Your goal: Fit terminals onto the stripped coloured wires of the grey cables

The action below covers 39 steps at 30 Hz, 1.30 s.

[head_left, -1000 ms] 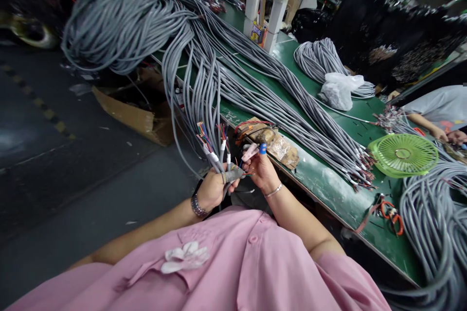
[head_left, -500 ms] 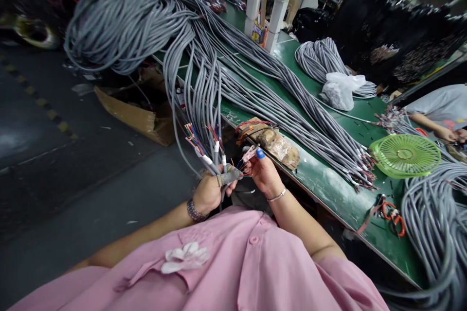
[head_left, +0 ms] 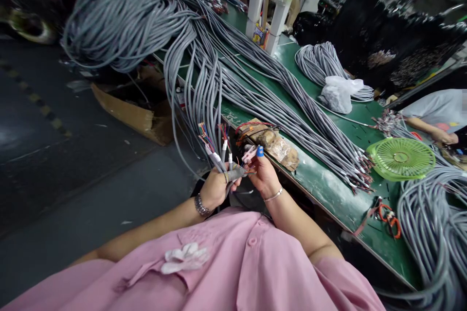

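Note:
My left hand is closed around several grey cables whose ends fan out into coloured wires, with white bands below the wires. A grey covering wraps its thumb. Close on its right, my right hand is closed, its fingers at the thin coloured wires of one cable end; a blue covering sits on one fingertip. A small pink tool or clip shows at those fingers. Whether they grip it, the wires or both is too small to tell.
Long grey cable bundles run across the green table. On it lie a wrapped brown block, a green fan, orange-handled scissors and a plastic bag. A person's hand is at right; a cardboard box stands left.
My left hand and its cables have shifted slightly right, nearer my right hand. The fanned wire ends have moved right too. Both hands stay closed.

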{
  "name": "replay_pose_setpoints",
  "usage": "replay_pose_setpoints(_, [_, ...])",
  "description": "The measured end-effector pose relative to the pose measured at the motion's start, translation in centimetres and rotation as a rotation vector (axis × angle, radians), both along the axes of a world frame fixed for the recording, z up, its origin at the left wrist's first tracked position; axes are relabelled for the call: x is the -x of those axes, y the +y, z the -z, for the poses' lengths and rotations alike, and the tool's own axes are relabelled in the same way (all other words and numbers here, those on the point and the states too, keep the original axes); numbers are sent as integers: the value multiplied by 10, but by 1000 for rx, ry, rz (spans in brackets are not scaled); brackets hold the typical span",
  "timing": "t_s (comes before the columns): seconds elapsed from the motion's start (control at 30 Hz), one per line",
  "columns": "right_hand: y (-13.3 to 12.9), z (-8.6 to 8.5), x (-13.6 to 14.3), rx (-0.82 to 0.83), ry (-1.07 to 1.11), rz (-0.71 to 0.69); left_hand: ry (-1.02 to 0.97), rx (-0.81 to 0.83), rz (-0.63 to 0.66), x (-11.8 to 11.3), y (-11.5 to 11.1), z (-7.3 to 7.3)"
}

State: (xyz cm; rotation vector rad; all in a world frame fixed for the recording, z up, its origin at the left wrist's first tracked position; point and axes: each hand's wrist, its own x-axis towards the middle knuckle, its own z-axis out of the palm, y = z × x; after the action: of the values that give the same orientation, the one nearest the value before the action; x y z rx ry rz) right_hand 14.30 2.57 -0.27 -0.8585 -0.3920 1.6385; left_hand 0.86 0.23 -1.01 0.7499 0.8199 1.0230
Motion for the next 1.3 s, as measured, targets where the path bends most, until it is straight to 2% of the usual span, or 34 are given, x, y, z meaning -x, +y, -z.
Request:
replay_pose_setpoints(0.23, [-6,-6,-5,64,84,-124,-36,2,-24,9,-12,2])
replay_pose_setpoints(0.37, [-8,-8,-7,31,46,-156,-25,-1,-56,13,-18,1])
replay_pose_setpoints(0.57, [-11,-9,-3,-41,-77,-70,-36,27,-89,9,-13,-8])
replay_pose_setpoints(0.7, [-9,-7,-1,-47,-105,-50,-18,35,-99,5,-9,-6])
replay_pose_setpoints(0.87, [-8,3,-3,-116,-420,139,0,29,-90,5,-6,0])
replay_pose_setpoints(0.93, [-7,6,-4,-146,-504,159,-4,28,-84,5,-6,0])
replay_pose_setpoints(1.0, [-6,6,-4,-140,-442,95,-2,29,-80,4,-6,-1])
replay_pose_setpoints(1.13, [-1,1,-1,-55,-140,-39,-19,23,-97,3,-5,-4])
replay_pose_setpoints(1.3, [3,1,2,-27,-17,46,15,30,-89,3,-6,-2])
